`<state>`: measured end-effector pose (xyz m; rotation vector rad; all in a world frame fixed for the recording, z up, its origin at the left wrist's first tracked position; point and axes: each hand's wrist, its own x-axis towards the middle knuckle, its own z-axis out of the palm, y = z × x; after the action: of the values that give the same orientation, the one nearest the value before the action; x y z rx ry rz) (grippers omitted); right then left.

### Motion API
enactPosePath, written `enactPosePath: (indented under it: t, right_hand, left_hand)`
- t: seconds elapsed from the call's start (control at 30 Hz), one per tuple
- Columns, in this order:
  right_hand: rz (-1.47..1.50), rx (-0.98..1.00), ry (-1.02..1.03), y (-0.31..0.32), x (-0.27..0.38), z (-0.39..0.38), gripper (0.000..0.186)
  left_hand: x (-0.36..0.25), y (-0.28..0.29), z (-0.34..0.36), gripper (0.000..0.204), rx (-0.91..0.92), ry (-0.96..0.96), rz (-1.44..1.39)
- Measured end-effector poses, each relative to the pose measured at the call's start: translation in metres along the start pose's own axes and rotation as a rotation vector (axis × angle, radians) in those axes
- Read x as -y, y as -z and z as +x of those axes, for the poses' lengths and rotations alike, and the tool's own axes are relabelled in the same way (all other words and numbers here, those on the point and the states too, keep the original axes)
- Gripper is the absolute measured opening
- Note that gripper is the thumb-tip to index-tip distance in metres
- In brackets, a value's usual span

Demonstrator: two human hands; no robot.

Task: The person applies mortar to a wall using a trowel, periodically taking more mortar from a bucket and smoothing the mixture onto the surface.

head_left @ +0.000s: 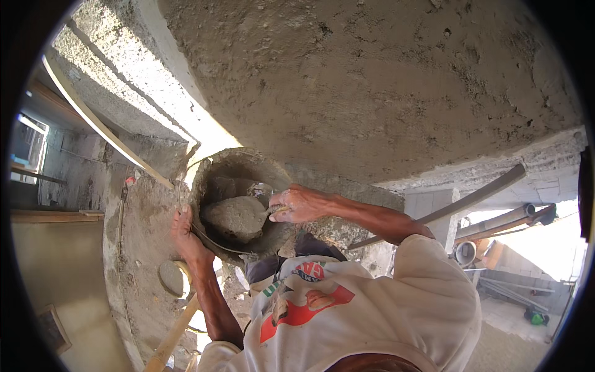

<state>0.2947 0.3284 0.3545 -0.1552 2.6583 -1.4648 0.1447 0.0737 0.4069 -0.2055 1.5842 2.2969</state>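
Observation:
A round bucket (pixel 214 170), caked in grey mortar, hangs in front of my chest. My left hand (pixel 186 237) grips its rim on the left side, by a thin wire handle. From the right, my right hand (pixel 299 203) reaches into the bucket and is closed on the handle of a trowel. The trowel's blade is hidden under a thick lump of wet mortar (pixel 235 217) inside the bucket. Just above both hands rises a rough, freshly plastered grey wall (pixel 372 80). My white printed shirt (pixel 347 304) fills the lower middle.
A long pale wooden strip (pixel 102 127) runs diagonally along the block wall at the left. A wooden pole (pixel 172 338) and a round blob of mortar (pixel 170 278) lie below my left hand. Pipes and planks (pixel 496 222) lean at the right, above a sandy floor.

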Motion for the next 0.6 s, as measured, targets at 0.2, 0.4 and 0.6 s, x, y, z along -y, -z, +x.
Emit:
enactPosePath:
  t: [0.2,0.4,0.6]
  right_hand:
    - [0.433,0.117,-0.590,0.222,0.003,-0.023,0.027]
    - [-0.291,-0.476,-0.331,0.321,0.127,-0.121,0.033]
    - [-0.758,-0.293,-0.081,0.163,0.030,-0.136,0.032]
  left_hand:
    - [0.077,0.018,-0.019,0.029,-0.219,-0.053,-0.107]
    - [0.098,-0.016,-0.048,0.005,-0.172,-0.029,-0.032]
    - [0.089,-0.048,-0.067,0.013,-0.106,0.002,0.087]
